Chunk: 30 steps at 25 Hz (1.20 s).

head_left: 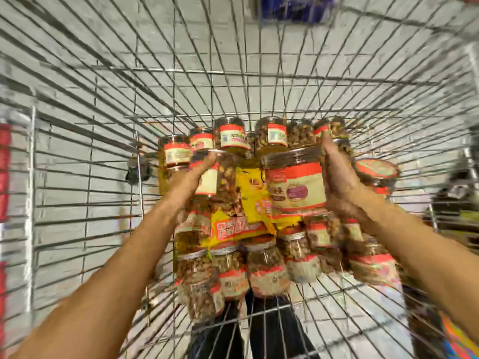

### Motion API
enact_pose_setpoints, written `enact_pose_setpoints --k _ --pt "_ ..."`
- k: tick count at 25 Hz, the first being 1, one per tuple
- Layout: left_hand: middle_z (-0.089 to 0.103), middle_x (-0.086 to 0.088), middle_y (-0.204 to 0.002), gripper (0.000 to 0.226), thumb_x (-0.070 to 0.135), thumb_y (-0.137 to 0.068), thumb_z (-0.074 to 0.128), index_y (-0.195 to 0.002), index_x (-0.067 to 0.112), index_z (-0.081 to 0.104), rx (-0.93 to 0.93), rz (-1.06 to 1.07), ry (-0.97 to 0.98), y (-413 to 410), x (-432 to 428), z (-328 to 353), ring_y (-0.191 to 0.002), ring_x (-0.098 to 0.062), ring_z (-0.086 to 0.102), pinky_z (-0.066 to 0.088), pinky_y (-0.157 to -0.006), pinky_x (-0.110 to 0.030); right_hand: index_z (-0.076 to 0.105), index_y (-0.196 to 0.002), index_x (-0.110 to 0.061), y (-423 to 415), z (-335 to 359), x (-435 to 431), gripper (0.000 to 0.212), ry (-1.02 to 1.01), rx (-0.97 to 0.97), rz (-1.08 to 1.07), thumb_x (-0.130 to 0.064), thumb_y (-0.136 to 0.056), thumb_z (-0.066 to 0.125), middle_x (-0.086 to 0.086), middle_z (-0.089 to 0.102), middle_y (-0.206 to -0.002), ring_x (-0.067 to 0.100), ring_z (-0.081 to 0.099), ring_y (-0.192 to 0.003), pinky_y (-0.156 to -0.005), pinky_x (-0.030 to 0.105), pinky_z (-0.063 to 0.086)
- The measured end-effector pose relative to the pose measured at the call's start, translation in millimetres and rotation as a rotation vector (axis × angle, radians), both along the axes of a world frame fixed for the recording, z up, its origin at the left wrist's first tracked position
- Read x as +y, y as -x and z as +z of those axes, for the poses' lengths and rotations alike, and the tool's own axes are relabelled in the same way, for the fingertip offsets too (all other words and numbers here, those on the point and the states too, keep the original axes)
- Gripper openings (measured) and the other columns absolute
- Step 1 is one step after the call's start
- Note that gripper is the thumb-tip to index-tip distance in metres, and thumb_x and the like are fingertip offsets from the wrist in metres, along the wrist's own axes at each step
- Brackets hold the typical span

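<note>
A wire shopping cart (85,161) holds several clear jars of nuts with red-and-cream labels, piled in its middle. My left hand (190,181) grips one jar (210,177) lifted above the pile. My right hand (339,182) holds a larger jar (295,185) by its right side, also raised over the heap. Yellow snack packets (241,226) lie among the jars beneath. More jars (233,136) stand at the far end of the pile. The frame is motion-blurred.
The cart's wire walls rise on all sides over a pale tiled floor. A blue object (295,7) sits beyond the far rim. Dark trousers (259,332) show under the cart's near end. Red items (5,164) line the left edge.
</note>
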<state>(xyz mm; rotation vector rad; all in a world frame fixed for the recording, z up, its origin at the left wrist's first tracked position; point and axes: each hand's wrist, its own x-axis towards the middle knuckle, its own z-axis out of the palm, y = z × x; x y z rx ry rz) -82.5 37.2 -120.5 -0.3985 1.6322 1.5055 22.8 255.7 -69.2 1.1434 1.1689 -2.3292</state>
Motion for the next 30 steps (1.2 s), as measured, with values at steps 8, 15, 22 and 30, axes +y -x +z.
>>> enact_pose_setpoints --k 8,15,22,30 --pt "0.074 -0.004 -0.094 0.071 0.068 -0.085 0.032 -0.090 0.013 0.077 -0.214 -0.231 -0.654 -107.3 48.8 218.5 -0.088 -0.019 0.070 0.057 -0.079 -0.040 0.075 -0.093 -0.005 -175.3 186.8 -26.5 0.096 0.266 0.496 -0.573 -0.068 -0.088 0.003 0.017 0.073 -0.094 0.033 0.070 -0.088 -0.070 0.046 0.058" --pt "0.072 -0.003 -0.062 0.059 0.051 -0.089 0.041 -0.098 -0.001 0.067 -0.155 -0.900 -0.567 -257.4 127.1 288.4 -0.063 -0.004 0.068 0.056 -0.076 -0.024 0.070 -0.097 -0.008 -361.8 222.2 -56.7 0.080 0.056 0.575 -1.322 -0.075 -0.083 0.028 0.014 0.073 -0.091 0.030 0.071 -0.081 -0.070 0.050 0.058" --pt "0.073 -0.006 -0.095 0.072 0.071 -0.082 0.031 -0.094 0.016 0.076 -0.438 -1.020 -0.696 -456.6 189.3 299.5 -0.087 -0.024 0.069 0.054 -0.082 -0.049 0.074 -0.097 -0.009 -554.2 233.7 -79.8 0.081 -0.055 0.518 -1.581 -0.076 -0.073 0.036 0.016 0.072 -0.099 0.031 0.070 -0.087 -0.075 0.054 0.056" --pt "0.074 -0.004 -0.098 0.069 0.071 -0.083 0.030 -0.095 0.021 0.076 -0.381 -0.960 -0.732 -589.6 233.5 285.0 -0.089 -0.022 0.071 0.058 -0.073 -0.042 0.077 -0.085 -0.013 -670.1 234.0 -16.2 0.075 -0.219 0.458 -1.642 -0.074 -0.074 0.035 0.011 0.075 -0.088 0.025 0.072 -0.080 -0.067 0.039 0.060"
